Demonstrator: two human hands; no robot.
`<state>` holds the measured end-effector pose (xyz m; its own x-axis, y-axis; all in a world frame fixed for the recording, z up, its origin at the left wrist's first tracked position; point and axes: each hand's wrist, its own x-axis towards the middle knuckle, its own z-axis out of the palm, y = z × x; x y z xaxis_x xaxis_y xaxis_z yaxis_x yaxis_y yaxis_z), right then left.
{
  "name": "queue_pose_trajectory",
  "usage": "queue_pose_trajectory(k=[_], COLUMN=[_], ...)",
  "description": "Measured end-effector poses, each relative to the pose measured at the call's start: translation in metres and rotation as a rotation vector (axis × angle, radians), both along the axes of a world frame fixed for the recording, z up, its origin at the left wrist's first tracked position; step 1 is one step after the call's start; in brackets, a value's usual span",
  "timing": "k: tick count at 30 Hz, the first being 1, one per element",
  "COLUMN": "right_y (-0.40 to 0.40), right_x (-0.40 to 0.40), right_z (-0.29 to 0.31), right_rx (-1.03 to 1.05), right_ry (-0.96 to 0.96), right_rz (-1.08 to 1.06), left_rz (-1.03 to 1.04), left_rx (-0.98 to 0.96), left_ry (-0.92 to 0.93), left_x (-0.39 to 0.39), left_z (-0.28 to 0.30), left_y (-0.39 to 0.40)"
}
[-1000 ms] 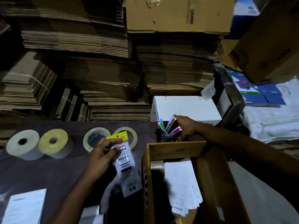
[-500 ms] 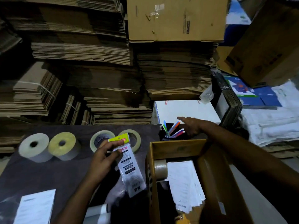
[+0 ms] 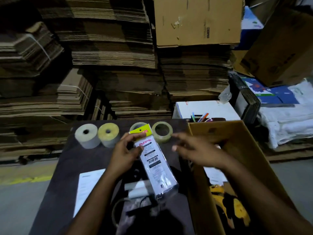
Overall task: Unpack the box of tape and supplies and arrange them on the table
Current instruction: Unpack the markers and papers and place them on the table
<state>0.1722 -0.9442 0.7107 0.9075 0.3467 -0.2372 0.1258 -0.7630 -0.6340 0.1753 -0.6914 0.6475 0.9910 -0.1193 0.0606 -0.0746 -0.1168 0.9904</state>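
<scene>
My left hand (image 3: 124,156) grips a clear plastic packet (image 3: 156,164) with a yellow header card, held tilted above the dark table (image 3: 67,175). Just right of the packet hovers my right hand (image 3: 191,149), empty, fingers spread. An open cardboard box (image 3: 237,141) stands at the right of the table with papers and a yellow object inside. Four rolls line the table's far edge: a grey roll (image 3: 87,135), a yellow roll (image 3: 108,134), a tape roll (image 3: 138,127) partly hidden by the packet, and a clear tape roll (image 3: 162,134).
A pen holder (image 3: 201,117) with coloured pens stands behind the box. A white sheet (image 3: 88,185) lies on the table's left, white rolls (image 3: 137,189) and a dark tool near the front. Stacks of flattened cardboard (image 3: 110,65) fill the background; a white box (image 3: 206,109) sits behind.
My right hand has left the pen holder and come back over the table beside the packet. The view has tilted, and the left hand keeps hold of the packet.
</scene>
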Motion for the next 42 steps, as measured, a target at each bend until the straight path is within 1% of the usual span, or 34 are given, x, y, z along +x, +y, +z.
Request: queue_pose_trajectory(k=[2, 4, 8, 11, 14, 17, 19, 22, 23, 24, 28, 31, 35, 38, 40, 42], right_y=[0.03, 0.053, 0.077, 0.087, 0.093, 0.089, 0.079, 0.065, 0.065, 0.068, 0.08, 0.078, 0.071, 0.064, 0.06, 0.057], right_x=[-0.037, -0.068, -0.111, -0.136, -0.154, -0.166, -0.178, -0.196, -0.198, -0.198, -0.188, -0.182, -0.183, -0.183, -0.181, -0.175], right_z=[-0.022, -0.043, -0.066, -0.072, -0.069, -0.063, -0.064, -0.069, -0.07, -0.069, -0.067, -0.071, -0.073, -0.071, -0.069, -0.067], right_rx=[0.135, 0.339, 0.623, 0.741, 0.813, 0.889, 0.965, 0.972, 0.975, 0.997, 1.078, 1.057, 1.028, 0.982, 0.934, 0.919], right_ry=[0.142, 0.247, 0.283, 0.265, 0.272, 0.298, 0.339, 0.365, 0.374, 0.377, 0.381, 0.369, 0.304, 0.305, 0.307, 0.274], right_rz=[-0.046, -0.143, -0.387, -0.558, -0.673, -0.694, -0.651, -0.424, -0.394, -0.418, -0.726, -0.794, -0.812, -0.724, -0.656, -0.638], left_rz=[0.006, -0.004, 0.009, -0.032, -0.145, -0.093, -0.073, -0.083, -0.078, -0.073, -0.045, -0.031, -0.083, -0.115, -0.078, -0.07], left_rx=[-0.066, -0.133, -0.199, -0.278, -0.228, -0.227, -0.23, -0.228, -0.233, -0.237, -0.2, -0.195, -0.199, -0.143, -0.162, -0.188], left_ry=[0.034, 0.08, 0.123, 0.276, 0.324, 0.344, 0.349, 0.328, 0.322, 0.313, 0.263, 0.263, 0.324, 0.313, 0.326, 0.35], left_x=[-0.014, -0.03, -0.062, -0.088, -0.111, -0.119, -0.119, -0.121, -0.123, -0.125, -0.134, -0.139, -0.148, -0.158, -0.162, -0.165], left_z=[0.0, 0.002, -0.003, -0.015, -0.021, -0.024, -0.021, -0.015, -0.012, -0.009, -0.004, 0.0, 0.0, -0.007, -0.012, -0.015], left_y=[0.013, 0.021, 0.025, 0.022, 0.016, 0.014, 0.014, 0.01, 0.007, 0.004, -0.012, -0.021, -0.024, -0.022, -0.021, -0.02])
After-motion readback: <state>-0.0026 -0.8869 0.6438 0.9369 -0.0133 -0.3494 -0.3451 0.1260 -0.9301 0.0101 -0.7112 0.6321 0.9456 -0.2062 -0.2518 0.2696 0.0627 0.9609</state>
